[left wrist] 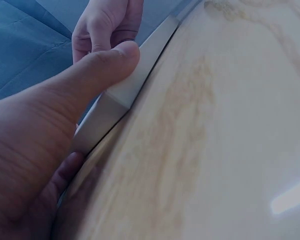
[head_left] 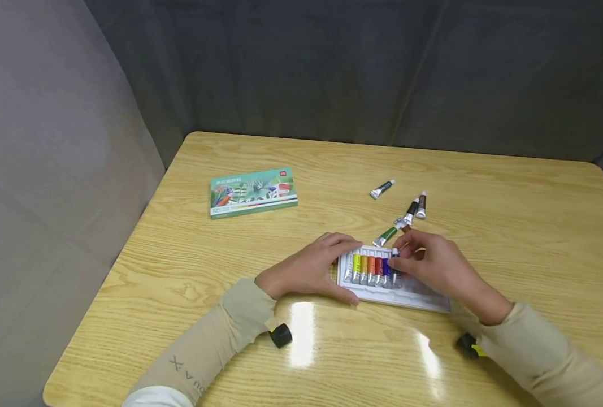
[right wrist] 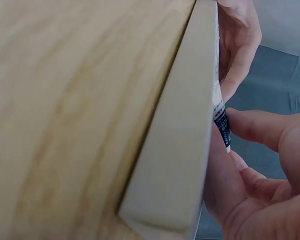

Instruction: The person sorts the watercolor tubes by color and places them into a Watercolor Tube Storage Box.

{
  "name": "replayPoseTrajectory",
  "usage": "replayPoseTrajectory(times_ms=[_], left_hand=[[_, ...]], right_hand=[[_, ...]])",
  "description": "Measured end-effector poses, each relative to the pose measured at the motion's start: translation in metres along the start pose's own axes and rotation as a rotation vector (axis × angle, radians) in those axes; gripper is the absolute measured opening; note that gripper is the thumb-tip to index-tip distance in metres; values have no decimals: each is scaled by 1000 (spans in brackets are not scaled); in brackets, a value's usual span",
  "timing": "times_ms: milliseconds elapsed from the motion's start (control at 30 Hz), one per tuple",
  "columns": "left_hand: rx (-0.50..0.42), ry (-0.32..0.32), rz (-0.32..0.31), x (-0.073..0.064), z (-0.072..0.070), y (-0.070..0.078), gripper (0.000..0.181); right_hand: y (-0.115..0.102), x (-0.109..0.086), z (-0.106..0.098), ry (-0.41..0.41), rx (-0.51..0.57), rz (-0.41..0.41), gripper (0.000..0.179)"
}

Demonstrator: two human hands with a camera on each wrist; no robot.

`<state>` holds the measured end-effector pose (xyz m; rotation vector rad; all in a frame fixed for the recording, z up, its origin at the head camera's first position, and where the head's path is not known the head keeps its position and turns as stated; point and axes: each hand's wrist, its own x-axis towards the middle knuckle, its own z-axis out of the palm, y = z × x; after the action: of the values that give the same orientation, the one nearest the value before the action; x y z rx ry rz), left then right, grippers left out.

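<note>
A white plastic paint tray [head_left: 423, 298] lies on the table, with several small paint tubes in a row, white, yellow, orange, red and blue among them [head_left: 371, 270]. My left hand [head_left: 313, 265] grips the tray's left end, thumb at the near edge and fingers toward the far side. A dark navy paint tube [right wrist: 222, 126] stands in the row's right end, its tail down in the tray and its cap upward. My right hand [head_left: 436, 263] pinches this tube between thumb and fingers near the cap. The tray's right part is partly behind that hand.
Beyond the tray lie loose tubes: a green one [head_left: 386, 235], a black one [head_left: 412, 209], a brown one [head_left: 421, 204] and a dark green one [head_left: 382, 189]. A teal illustrated paint box [head_left: 253, 195] lies farther left. Dark curtain [head_left: 301, 73] hangs behind the table.
</note>
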<state>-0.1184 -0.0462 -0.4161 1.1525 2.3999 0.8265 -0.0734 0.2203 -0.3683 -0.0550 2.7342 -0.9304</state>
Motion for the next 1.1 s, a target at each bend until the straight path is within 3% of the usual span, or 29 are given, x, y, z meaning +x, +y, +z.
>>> replayPoseTrajectory(times_ms=[367,800,1100], left_hand=[[1,11,-2,1,0,0,111],[-3,10,0,1,0,1,112],[5,9,-4,0,0,1,112]], right_hand=[[-1,-6,8,75,-46,-35,27],[-2,-7,9,91,-75,-42,29],[-2,-9,10,107,-82,-58,21]])
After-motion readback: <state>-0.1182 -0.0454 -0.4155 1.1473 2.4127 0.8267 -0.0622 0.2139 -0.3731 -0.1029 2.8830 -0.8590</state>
